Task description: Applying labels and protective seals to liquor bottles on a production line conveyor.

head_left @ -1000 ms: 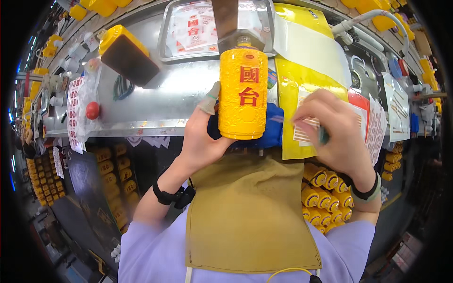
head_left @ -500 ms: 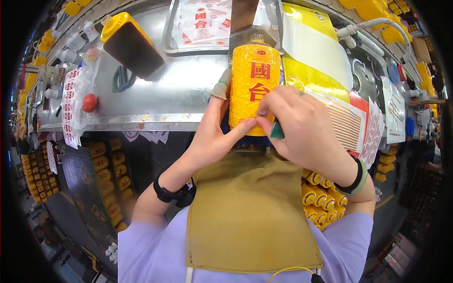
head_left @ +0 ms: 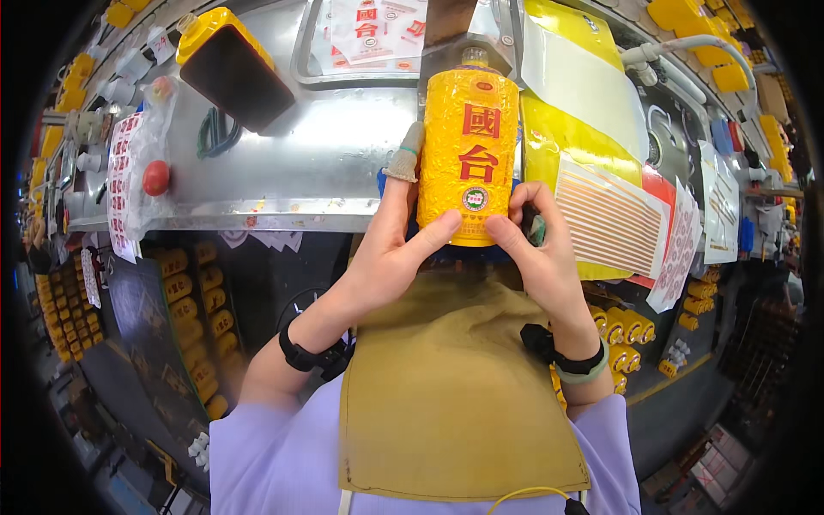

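A yellow bottle (head_left: 463, 159) with red characters and a clear neck lies face up at the bench's near edge. Along its left side, the fingers of my left hand (head_left: 390, 249) grip it, the thumb pressing on the lower face. A grey finger sleeve (head_left: 403, 159) covers one of those fingers. My right hand (head_left: 549, 262) holds the lower right edge, thumb on the front and fingers bent. Tucked among these fingers is a small green piece (head_left: 538, 230), mostly hidden. Between the thumbs, a round green-and-white emblem (head_left: 475, 199) shows low on the bottle.
Sticker sheets lie in a metal tray (head_left: 343, 77) behind the bottle. To the right are yellow sheets (head_left: 558, 129) and a striped sheet (head_left: 611, 215). A dark-based yellow bottle (head_left: 236, 73) and a red ball (head_left: 156, 178) sit left on the metal bench (head_left: 300, 154).
My right hand has moved down and right, off the bottle's front to its lower right edge. The round emblem is now uncovered. My left hand keeps its hold.
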Demonstrator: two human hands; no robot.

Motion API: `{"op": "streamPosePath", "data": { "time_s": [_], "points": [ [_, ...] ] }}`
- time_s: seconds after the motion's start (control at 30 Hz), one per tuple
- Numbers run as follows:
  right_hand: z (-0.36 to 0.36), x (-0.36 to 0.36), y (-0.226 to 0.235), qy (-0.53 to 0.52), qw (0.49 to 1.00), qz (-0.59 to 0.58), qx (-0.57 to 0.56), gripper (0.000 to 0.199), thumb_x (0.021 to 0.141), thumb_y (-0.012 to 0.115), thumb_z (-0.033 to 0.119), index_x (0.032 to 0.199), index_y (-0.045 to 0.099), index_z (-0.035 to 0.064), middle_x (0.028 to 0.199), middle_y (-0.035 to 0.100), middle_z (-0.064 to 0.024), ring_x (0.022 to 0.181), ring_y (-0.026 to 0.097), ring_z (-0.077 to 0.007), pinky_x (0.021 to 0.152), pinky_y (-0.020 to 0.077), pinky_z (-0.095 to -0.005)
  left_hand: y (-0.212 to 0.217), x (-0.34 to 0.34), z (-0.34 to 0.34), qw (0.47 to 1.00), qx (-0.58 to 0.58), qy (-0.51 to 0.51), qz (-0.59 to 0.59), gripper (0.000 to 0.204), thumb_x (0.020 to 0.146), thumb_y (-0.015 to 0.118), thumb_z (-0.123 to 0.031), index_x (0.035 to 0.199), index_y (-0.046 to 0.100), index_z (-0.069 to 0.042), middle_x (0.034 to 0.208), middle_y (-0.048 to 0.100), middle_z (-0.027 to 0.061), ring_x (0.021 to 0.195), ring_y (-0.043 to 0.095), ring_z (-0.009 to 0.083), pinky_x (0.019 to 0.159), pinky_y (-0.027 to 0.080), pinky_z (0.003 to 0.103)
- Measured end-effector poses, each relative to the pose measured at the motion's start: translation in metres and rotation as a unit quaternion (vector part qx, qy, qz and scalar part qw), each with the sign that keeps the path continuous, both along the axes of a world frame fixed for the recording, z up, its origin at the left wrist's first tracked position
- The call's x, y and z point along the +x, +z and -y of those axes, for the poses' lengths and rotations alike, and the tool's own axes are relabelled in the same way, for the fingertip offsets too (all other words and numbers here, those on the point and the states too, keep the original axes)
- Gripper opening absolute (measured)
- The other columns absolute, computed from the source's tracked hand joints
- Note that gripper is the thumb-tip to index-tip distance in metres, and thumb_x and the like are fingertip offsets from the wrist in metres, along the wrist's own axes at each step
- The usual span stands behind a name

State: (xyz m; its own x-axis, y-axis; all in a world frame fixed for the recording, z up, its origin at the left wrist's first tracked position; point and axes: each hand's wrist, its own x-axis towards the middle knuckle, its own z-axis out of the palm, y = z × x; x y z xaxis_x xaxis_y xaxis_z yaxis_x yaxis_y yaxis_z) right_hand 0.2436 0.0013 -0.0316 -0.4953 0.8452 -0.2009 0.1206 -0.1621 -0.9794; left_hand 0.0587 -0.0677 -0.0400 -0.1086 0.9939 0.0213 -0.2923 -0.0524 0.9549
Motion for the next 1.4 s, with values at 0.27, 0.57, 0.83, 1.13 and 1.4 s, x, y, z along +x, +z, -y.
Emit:
{"op": "streamPosePath", "data": {
  "time_s": [0.27,0.57,0.83,1.13,1.4],
  "points": [
    [-0.004,-0.001,0.013,-0.002,0.999,-0.016,-0.039,0.028,0.092,0.077,0.014,0.101,0.051,0.0072,0.089,0.044,0.0041,0.081,0.04,-0.0051,0.073,0.0371,-0.0192,0.0,-0.009,0.001,0.996,-0.035,-0.024,0.082,0.077,0.104,0.052,-0.007,0.162,0.002,0.001,0.165,0.022,0.0152,0.153,0.021,0.0232,0.124,0.017,0.038],
    [-0.009,-0.024,0.017,-0.082,0.996,0.005,-0.03,0.034,0.089,0.081,0.02,0.092,0.048,0.0099,0.082,0.045,0.0065,0.074,0.039,-0.0027,0.064,0.0339,-0.0181,0.0,0.007,0.003,0.996,-0.021,0.006,-0.09,0.103,0.088,0.071,0.001,0.162,0.0,-0.002,0.164,0.021,0.0154,0.151,0.026,0.0252,0.123,0.021,0.04],
    [-0.007,-0.024,0.01,-0.086,0.996,-0.005,-0.023,0.035,0.087,0.083,0.017,0.094,0.05,0.0103,0.083,0.046,0.0067,0.074,0.04,-0.0021,0.063,0.0339,-0.0179,-0.005,0.015,0.003,0.996,-0.016,0.056,-0.066,0.096,0.088,0.076,-0.01,0.158,0.012,0.003,0.149,0.04,0.0182,0.14,0.042,0.026,0.117,0.034,0.041],
    [-0.006,-0.021,0.025,-0.036,0.944,0.077,0.317,0.012,0.079,0.079,-0.002,0.088,0.074,0.0041,0.085,0.064,-0.0088,0.08,0.062,-0.0207,0.071,0.049,-0.0322,-0.006,0.003,0.006,0.986,0.008,0.028,-0.167,0.117,0.074,0.09,-0.016,0.158,0.011,0.002,0.152,0.037,0.0203,0.143,0.04,0.0291,0.118,0.034,0.042],
    [0.003,0.035,0.006,-0.153,0.942,0.071,0.289,0.007,0.085,0.075,0.002,0.091,0.071,0.0032,0.084,0.064,-0.0094,0.078,0.062,-0.0236,0.071,0.0494,-0.0333,-0.001,0.004,0.001,0.999,-0.014,0.003,-0.052,0.119,0.072,0.084,0.002,0.162,0.007,-0.004,0.162,0.026,0.0145,0.148,0.033,0.0277,0.12,0.032,0.042]
  ]
}}
